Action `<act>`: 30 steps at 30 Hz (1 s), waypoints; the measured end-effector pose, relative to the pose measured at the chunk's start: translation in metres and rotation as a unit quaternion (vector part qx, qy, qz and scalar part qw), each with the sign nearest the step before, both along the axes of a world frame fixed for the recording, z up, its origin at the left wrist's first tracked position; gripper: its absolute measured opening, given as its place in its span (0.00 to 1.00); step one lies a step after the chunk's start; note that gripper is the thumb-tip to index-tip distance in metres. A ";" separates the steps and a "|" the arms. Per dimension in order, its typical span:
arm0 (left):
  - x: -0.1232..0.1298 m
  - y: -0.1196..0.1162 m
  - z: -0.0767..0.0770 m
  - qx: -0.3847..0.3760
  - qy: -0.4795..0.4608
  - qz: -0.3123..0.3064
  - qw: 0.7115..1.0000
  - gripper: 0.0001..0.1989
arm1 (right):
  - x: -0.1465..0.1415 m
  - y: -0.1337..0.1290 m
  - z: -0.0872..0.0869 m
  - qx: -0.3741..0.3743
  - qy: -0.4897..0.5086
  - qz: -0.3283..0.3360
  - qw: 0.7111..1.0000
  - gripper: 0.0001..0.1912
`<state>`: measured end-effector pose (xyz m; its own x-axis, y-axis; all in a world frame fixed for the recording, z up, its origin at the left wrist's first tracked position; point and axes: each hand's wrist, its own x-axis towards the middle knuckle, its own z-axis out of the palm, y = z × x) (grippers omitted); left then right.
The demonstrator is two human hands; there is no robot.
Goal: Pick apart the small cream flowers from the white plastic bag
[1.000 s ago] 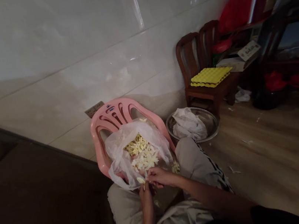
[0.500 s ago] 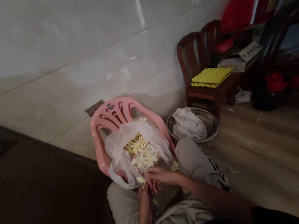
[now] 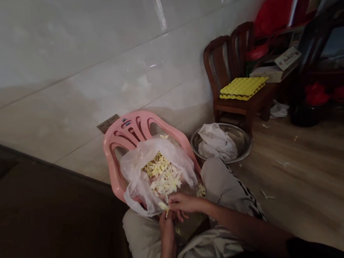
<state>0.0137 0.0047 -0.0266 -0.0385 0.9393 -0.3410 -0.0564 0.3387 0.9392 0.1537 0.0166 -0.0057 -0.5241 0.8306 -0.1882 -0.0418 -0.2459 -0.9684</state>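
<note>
Flower (image 3: 163, 206) pinched atop left hand (image 3: 166, 224); right hand (image 3: 182, 203) close beside it, hold unclear.

Left hand (image 3: 166, 223): pinches a small creamy-white flower (image 3: 163, 206)
Right hand (image 3: 183, 203): fingertips just beside that flower
Pink plastic armchair (image 3: 116, 176): bears an open translucent white plastic bag (image 3: 131, 163) of yellow-white blossoms (image 3: 166, 181)
Round metal basin (image 3: 241, 141): holds a crumpled whitish bundle (image 3: 215, 142)
</note>
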 end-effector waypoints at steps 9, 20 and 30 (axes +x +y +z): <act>-0.002 0.004 -0.008 0.030 0.038 -0.010 0.999 0.23 | -0.001 0.001 -0.005 0.016 -0.046 -0.058 0.997 0.09; -0.003 -0.001 0.004 0.074 0.072 0.023 0.994 0.23 | 0.007 -0.004 0.014 -0.033 -0.051 -0.007 0.998 0.17; -0.002 0.001 0.005 0.066 0.061 0.027 0.996 0.22 | 0.008 -0.002 0.004 0.003 -0.033 -0.023 0.999 0.12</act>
<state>0.0119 0.0059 -0.0215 -0.1242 0.9708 -0.2054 0.0463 0.2124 0.9761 0.1612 0.0149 -0.0012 -0.4713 0.8549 -0.2167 0.0115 -0.2397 -0.9708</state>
